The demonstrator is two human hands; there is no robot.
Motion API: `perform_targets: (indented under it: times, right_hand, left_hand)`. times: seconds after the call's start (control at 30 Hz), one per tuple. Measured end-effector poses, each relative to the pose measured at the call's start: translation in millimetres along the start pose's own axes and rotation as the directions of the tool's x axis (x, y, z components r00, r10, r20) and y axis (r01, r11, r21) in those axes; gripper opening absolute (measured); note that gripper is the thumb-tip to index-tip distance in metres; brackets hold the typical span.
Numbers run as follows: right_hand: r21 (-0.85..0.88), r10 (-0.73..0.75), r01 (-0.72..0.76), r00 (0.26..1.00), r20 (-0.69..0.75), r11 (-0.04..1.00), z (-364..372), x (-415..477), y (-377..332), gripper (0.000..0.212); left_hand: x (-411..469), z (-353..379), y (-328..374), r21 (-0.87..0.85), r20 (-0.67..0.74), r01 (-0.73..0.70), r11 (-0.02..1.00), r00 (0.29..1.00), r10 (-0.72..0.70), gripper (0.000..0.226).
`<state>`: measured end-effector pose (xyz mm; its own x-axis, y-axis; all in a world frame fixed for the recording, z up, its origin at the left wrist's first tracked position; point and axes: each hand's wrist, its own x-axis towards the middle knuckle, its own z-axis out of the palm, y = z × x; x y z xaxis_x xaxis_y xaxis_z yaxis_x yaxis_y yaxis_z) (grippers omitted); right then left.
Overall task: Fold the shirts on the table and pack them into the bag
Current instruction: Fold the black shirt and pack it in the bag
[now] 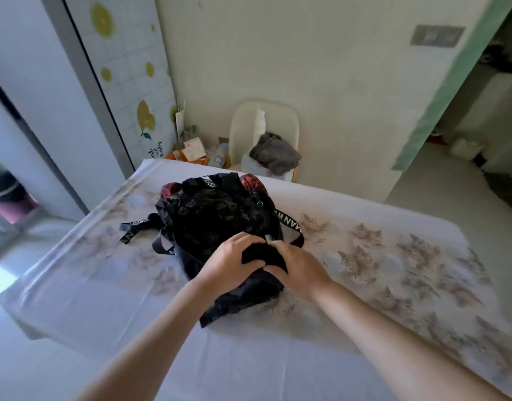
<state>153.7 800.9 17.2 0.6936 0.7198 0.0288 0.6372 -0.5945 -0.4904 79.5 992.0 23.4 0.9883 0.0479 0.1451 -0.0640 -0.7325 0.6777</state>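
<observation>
A black backpack with printed logos, red side patches and lettered straps lies on the table, its opening toward me. Both my hands are at that near end. My left hand and my right hand each curl their fingers round a bundle of black fabric between them, at the bag's mouth. Whether the fabric is a shirt or the bag's flap is unclear. More dark cloth trails out under my wrists toward me.
The table wears a pale cloth with a faded floral print. Behind it a white chair holds a grey garment. Boxes and a bottle stand on the floor by the wall. A doorway opens at the right.
</observation>
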Motion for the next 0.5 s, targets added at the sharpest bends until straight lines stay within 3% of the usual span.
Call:
perform_targets:
  times: [0.13,0.33,0.4,0.5]
  right_hand:
    - [0.025,0.131,-0.133,0.988,0.083,0.991,26,46,-26,0.052]
    - [0.044,0.298,-0.312,0.934,0.198,0.949,44,97,-9,0.063]
    - [0.007,0.313,-0.324,0.920,0.235,0.946,50,110,1,0.065]
    - [-0.007,0.293,-0.304,0.911,0.291,0.953,59,126,15,0.066]
  left_hand:
    - [9,-36,-48,0.119,-0.022,0.051,0.992,0.999,-0.049,0.054]
    - [54,-60,-104,0.540,-0.122,-0.037,0.841,0.985,0.121,0.051]
    - [78,-57,-119,0.673,-0.030,-0.094,0.734,0.988,0.155,0.058]
    - [112,-54,-142,0.827,0.184,-0.187,0.530,0.981,0.059,0.070]
